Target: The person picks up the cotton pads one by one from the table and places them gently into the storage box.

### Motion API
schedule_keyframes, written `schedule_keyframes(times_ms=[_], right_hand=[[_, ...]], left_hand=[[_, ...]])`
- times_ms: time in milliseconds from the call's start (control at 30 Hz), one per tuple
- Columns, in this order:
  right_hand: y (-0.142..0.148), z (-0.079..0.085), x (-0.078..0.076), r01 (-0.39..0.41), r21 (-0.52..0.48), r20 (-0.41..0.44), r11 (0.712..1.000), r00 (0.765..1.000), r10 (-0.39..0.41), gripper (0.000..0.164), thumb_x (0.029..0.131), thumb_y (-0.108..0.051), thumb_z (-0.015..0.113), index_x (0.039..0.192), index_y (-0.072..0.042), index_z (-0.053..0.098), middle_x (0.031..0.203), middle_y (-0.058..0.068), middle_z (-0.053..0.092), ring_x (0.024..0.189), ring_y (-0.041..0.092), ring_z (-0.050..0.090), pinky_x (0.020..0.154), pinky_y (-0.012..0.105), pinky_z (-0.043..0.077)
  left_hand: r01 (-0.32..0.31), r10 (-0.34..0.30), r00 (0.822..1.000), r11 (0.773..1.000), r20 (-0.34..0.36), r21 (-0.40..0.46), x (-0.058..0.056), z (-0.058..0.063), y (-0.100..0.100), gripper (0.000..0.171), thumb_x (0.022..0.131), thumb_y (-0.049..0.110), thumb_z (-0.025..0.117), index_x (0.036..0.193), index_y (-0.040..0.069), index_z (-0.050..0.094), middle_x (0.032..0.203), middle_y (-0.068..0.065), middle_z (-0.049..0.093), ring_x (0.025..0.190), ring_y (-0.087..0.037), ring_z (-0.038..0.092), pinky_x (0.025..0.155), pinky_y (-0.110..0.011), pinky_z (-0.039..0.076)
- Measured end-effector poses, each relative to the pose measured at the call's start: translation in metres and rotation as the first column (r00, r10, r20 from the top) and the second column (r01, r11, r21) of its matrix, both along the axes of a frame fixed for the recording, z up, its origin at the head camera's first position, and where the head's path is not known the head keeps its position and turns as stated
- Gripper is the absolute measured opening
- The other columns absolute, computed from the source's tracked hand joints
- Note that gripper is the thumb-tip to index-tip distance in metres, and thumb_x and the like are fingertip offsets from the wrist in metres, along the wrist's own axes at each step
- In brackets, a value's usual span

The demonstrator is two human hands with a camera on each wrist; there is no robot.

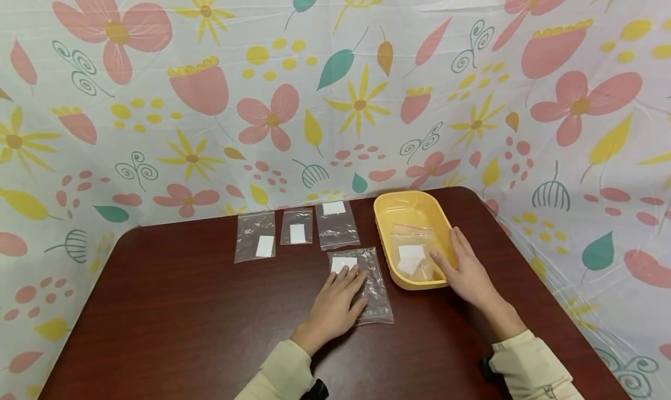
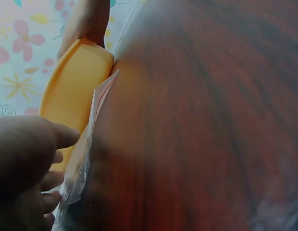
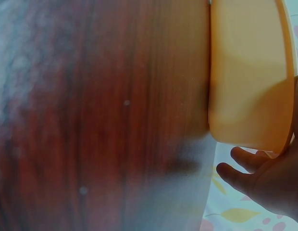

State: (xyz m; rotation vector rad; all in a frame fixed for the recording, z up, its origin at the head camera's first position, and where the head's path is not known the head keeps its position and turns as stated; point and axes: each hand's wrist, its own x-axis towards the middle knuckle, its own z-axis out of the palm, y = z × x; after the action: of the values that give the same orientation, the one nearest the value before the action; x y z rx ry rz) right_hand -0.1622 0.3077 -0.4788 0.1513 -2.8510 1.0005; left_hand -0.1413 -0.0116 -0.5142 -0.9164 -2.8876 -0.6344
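My left hand (image 1: 335,307) rests with its fingers spread on a clear zip-lock bag (image 1: 374,289) that has a white label (image 1: 343,264). The fingertips touch the label, and the thumb lies over the bag. With my right hand (image 1: 472,275) I hold the right rim of a yellow plastic tray (image 1: 385,237), thumb over the inner side and fingers along the outside. Inside the tray lie clear zip-lock bags (image 1: 414,233) with white labels, overlapping, so their number is hard to tell. The right wrist view shows the tray wall (image 3: 250,72) beside the fingers (image 3: 235,177).
Three more clear bags with white labels lie in a row at the back: a left one (image 1: 249,237), a small middle one (image 1: 297,219) and a right one (image 1: 338,228). The dark wooden table (image 1: 183,307) has a flower-patterned curtain (image 1: 314,97) behind and at its sides.
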Motion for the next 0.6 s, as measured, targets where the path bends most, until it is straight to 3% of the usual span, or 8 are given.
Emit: schedule_keyframes(times_ms=[333, 600], right_hand=[[0.0, -0.001, 0.0, -0.005, 0.0, -0.008, 1.0, 1.0, 0.005, 0.085, 0.104, -0.044, 0.052, 0.157, 0.007, 0.01, 0.164, 0.027, 0.006, 0.149, 0.046, 0.011, 0.114, 0.067, 0.018], [0.0, 0.0, 0.0, 0.0, 0.001, 0.005, 1.0, 1.0, 0.0, 0.086, 0.104, -0.045, 0.051, 0.158, 0.005, 0.009, 0.165, 0.027, 0.005, 0.15, 0.045, 0.01, 0.114, 0.066, 0.017]], left_hand=[[0.015, -0.015, 1.0, 1.0, 0.009, -0.005, -0.001, -0.003, -0.002, 0.054, 0.103, 0.03, 0.059, 0.15, 0.007, 0.047, 0.158, -0.015, 0.037, 0.148, -0.031, 0.03, 0.119, -0.047, 0.026], [-0.022, 0.022, 1.0, 1.0, -0.021, 0.006, -0.013, -0.006, 0.001, 0.055, 0.102, 0.028, 0.06, 0.15, 0.005, 0.047, 0.159, -0.016, 0.035, 0.148, -0.034, 0.028, 0.12, -0.048, 0.024]])
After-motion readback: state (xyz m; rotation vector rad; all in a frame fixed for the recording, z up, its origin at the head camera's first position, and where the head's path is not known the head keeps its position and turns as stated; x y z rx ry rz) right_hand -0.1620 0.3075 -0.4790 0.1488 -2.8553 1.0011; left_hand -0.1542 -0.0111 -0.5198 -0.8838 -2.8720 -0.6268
